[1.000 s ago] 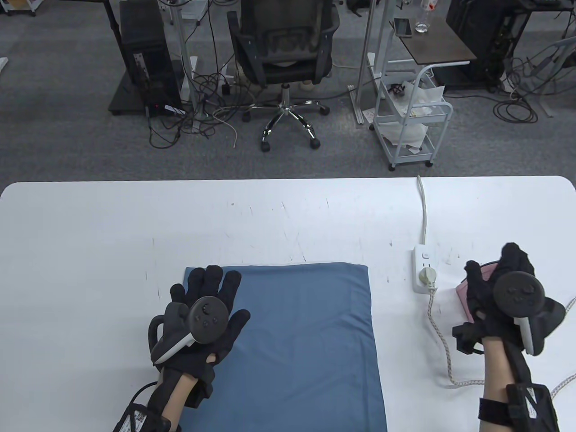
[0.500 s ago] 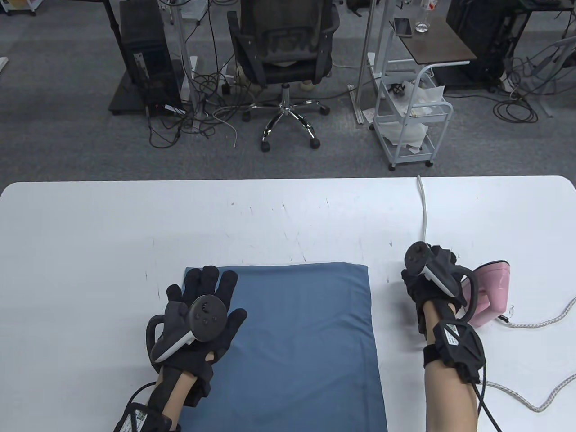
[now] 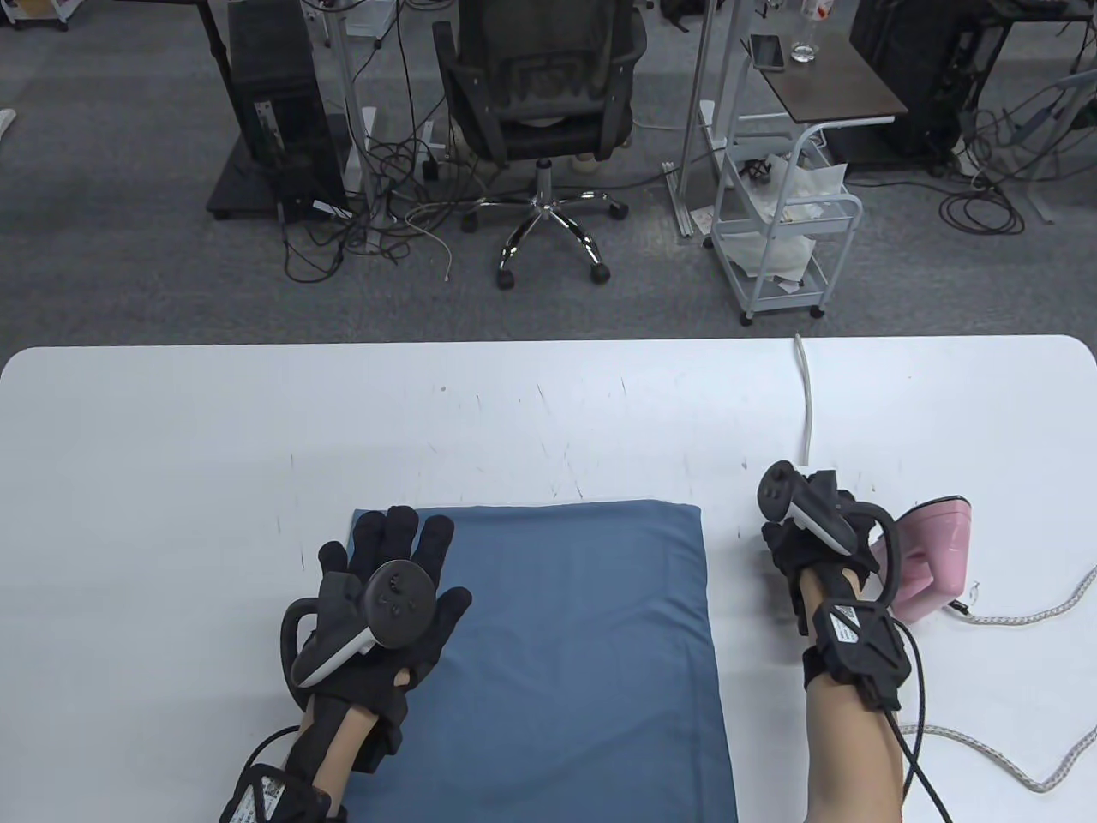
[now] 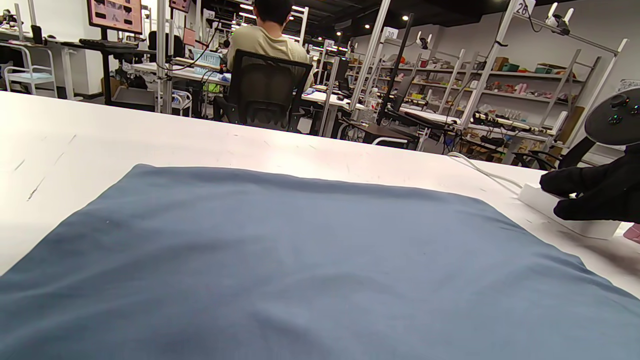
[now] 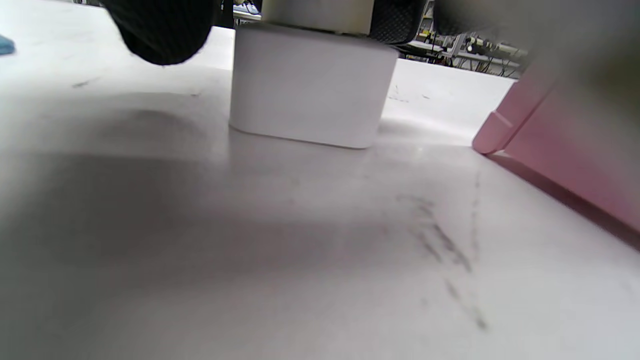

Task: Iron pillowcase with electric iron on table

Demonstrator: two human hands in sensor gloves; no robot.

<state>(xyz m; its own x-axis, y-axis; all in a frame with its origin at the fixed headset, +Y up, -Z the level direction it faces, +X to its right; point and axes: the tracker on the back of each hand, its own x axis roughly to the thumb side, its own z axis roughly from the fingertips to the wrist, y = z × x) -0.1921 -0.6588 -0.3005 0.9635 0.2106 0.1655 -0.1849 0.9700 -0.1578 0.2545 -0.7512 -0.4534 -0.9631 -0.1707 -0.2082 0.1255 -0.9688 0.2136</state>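
A blue pillowcase (image 3: 583, 651) lies flat at the table's front middle and fills the left wrist view (image 4: 300, 265). My left hand (image 3: 398, 557) presses flat on its left edge with the fingers spread. My right hand (image 3: 806, 531) is over the white power strip (image 5: 310, 85), which it hides in the table view. Its fingers (image 5: 160, 25) sit on either side of the white plug (image 5: 317, 10) on the strip. The pink iron (image 3: 938, 549) stands just right of that hand, untouched. The right hand also shows in the left wrist view (image 4: 595, 192).
The iron's woven cord (image 3: 1028, 614) runs off to the right and loops back along the front right of the white table (image 3: 171, 446). The strip's white cable (image 3: 807, 403) runs to the far edge. An office chair and a cart stand beyond the table.
My right hand left the iron and moved left onto the power strip. The iron now stands uncovered and its cord has swung right. The left hand has stayed put.
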